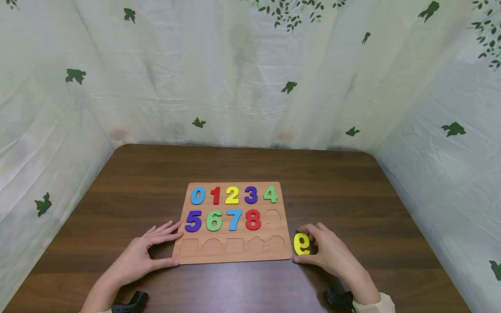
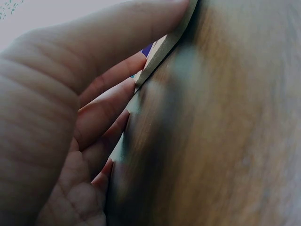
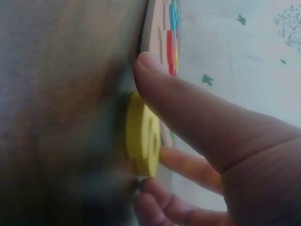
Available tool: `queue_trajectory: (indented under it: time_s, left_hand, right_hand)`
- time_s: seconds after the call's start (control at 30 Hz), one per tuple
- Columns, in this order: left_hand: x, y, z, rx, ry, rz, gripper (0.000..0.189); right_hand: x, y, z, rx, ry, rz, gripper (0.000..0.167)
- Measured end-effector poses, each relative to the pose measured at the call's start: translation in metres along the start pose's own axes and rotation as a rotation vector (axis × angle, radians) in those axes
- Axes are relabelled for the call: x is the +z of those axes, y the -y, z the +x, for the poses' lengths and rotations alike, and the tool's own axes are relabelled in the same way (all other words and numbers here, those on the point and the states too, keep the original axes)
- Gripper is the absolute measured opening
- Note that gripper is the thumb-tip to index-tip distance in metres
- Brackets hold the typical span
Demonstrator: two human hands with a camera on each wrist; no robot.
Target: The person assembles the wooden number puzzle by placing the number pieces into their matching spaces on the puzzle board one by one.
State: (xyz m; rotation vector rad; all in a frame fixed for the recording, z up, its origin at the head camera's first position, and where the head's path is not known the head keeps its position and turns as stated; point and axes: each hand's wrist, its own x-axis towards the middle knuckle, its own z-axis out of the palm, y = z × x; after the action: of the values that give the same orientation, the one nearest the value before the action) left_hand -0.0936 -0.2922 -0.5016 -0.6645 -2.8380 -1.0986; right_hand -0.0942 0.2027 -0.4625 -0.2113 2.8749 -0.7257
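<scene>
A wooden number puzzle board [image 1: 242, 251] lies flat on the table. Blue 0, red 1, yellow 2, purple 3 and green 4 sit in its top row; purple 5, green 6, blue 7 and red 8 fill most of the row below. After the 8, a recess [image 1: 272, 218] shows bare wood. My left hand [image 1: 135, 256] touches the board's left edge with spread fingers, its thumb at the near corner. Just off the right edge, my right hand [image 1: 326, 250] holds the yellow number 9 [image 3: 142, 136] between thumb and fingers, low over the table or on it.
The brown wooden table [image 1: 352, 187] extends around the board. A pale curtain [image 1: 235, 87] with green leaf and bird prints hangs behind and at both sides. Dark wrist devices [image 1: 133, 302] show at the near edge.
</scene>
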Motion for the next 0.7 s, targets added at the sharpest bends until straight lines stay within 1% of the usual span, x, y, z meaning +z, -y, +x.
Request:
queue_trajectory:
  time_s: [0.2,0.33,0.53,0.7]
  left_hand:
    - [0.0,0.0,0.0,0.004,-0.003,0.002,0.065]
    - [0.0,-0.001,0.0,-0.003,0.002,0.0,0.066]
    - [0.0,-0.001,0.0,-0.007,0.002,-0.003,0.066]
    - [0.0,-0.001,0.0,-0.008,0.004,0.004,0.066]
  right_hand:
    - [0.004,-0.008,-0.001,-0.049,-0.01,0.06,0.063]
    - [0.005,-0.013,0.001,-0.077,-0.026,0.081,0.06]
    - [0.006,-0.02,0.003,-0.084,-0.056,0.105,0.056]
    - [0.004,-0.025,0.005,-0.094,-0.066,0.159,0.056]
